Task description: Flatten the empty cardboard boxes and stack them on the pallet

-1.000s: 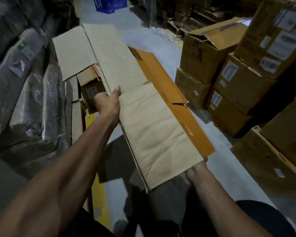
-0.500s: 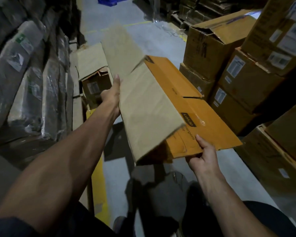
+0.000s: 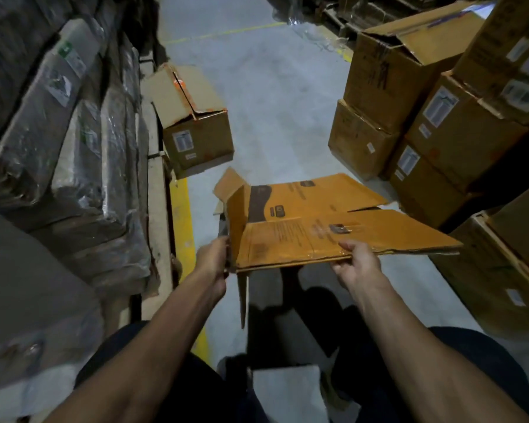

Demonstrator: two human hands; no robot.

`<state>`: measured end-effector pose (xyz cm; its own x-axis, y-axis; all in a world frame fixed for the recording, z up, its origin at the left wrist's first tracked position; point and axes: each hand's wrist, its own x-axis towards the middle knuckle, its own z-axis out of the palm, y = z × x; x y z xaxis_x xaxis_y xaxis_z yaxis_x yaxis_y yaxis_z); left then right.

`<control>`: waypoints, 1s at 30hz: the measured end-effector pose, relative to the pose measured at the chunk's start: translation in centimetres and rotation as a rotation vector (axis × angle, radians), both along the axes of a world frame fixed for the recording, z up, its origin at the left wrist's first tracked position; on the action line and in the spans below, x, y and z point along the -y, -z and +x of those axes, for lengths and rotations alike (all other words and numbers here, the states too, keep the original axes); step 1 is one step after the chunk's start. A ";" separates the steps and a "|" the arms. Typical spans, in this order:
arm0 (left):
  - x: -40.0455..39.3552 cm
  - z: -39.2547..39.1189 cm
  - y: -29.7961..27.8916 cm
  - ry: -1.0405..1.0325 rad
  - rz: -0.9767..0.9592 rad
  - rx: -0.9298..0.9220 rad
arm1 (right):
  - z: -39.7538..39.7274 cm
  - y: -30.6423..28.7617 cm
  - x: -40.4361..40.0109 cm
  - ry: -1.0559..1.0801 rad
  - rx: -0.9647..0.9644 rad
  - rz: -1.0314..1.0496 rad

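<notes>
From the head view, you hold the orange box (image 3: 312,221) in front of your waist, above the grey floor (image 3: 272,102). It is collapsed nearly flat, printed face up, though one side panel stands up at its left end and another flap hangs down below that corner.

Your left hand (image 3: 213,261) grips that left corner, fingers curled round the edge where the upright panel meets the flat sheet. Your right hand (image 3: 356,264) pinches the near edge, thumb on top of the printed face and the other fingers underneath.

The box's long axis runs left to right across your body, rising slightly to the right, and its right end reaches well past your right hand toward the stacked cartons (image 3: 440,123). Both hands sit on the near-left part, so the far-right end is unsupported; I judge it will droop or swing if you turn quickly.

The wrapped bundles (image 3: 83,148) rise at your left, just beside the yellow floor stripe (image 3: 182,215); whether the pallet lies under them I cannot tell. If the stack goes there, your left hand is the nearer one to lead. An unflattened box (image 3: 196,126) stands on the floor ahead-left, apart from the one you hold.
</notes>
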<state>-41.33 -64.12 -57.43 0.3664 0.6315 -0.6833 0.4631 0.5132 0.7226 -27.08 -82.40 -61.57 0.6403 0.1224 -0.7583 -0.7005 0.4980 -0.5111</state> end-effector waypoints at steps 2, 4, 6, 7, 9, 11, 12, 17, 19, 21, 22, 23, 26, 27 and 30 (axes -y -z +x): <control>1.0 -1.2 0.6 -0.061 -0.093 0.013 | 0.2 -0.3 0.0 0.007 0.022 0.027; 2.1 -1.8 0.9 -0.090 -0.290 0.047 | 0.1 -0.7 -0.2 0.010 0.007 0.025; 3.2 -1.9 1.2 -0.145 -0.483 0.145 | -0.7 -0.8 -0.4 0.011 -0.037 0.004; 3.5 -1.8 1.7 -0.196 -0.563 0.214 | -1.2 -0.7 -0.5 0.008 -0.049 -0.003; 3.8 -1.7 2.2 -0.341 -0.668 0.368 | -1.7 -0.5 -0.4 0.014 -0.065 -0.006; 3.5 -1.0 2.7 -0.476 -0.687 0.485 | -1.9 -0.2 -0.2 0.022 -0.077 -0.014; 3.1 -0.6 3.0 -0.537 -0.682 0.514 | -1.9 -0.1 -0.1 0.033 -0.076 -0.014; 0.4 1.3 4.0 -0.574 -0.620 0.527 | -0.5 -0.9 -0.9 0.052 -0.071 0.005; -1.1 2.2 4.6 -0.555 -0.577 0.487 | -0.5 -1.0 -1.8 0.040 -0.062 -0.003; -2.2 2.8 5.7 -0.535 -0.529 0.416 | -1.1 -0.5 -2.3 0.031 -0.052 -0.011; -2.8 3.0 6.4 -0.541 -0.513 0.379 | -1.3 -0.2 -2.5 0.047 -0.062 -0.015; -3.3 3.1 7.1 -0.548 -0.501 0.347 | -1.4 -0.1 -2.7 0.064 -0.073 -0.023; -4.1 3.3 8.1 -0.565 -0.442 0.266 | -0.4 -0.2 -3.4 0.094 -0.060 -0.081; -4.3 3.6 8.1 -0.563 -0.423 0.237 | 0.2 -0.8 -3.5 0.102 -0.061 -0.100; -4.6 4.2 6.6 -0.546 -0.409 0.178 | 1.5 -3.0 -3.7 0.079 -0.092 -0.131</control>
<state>-37.12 -59.52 -64.06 0.1983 0.4623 -0.8643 -0.0458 0.8852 0.4630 -25.60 -78.66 -58.57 0.5708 -0.0298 -0.8205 -0.7088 0.4866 -0.5107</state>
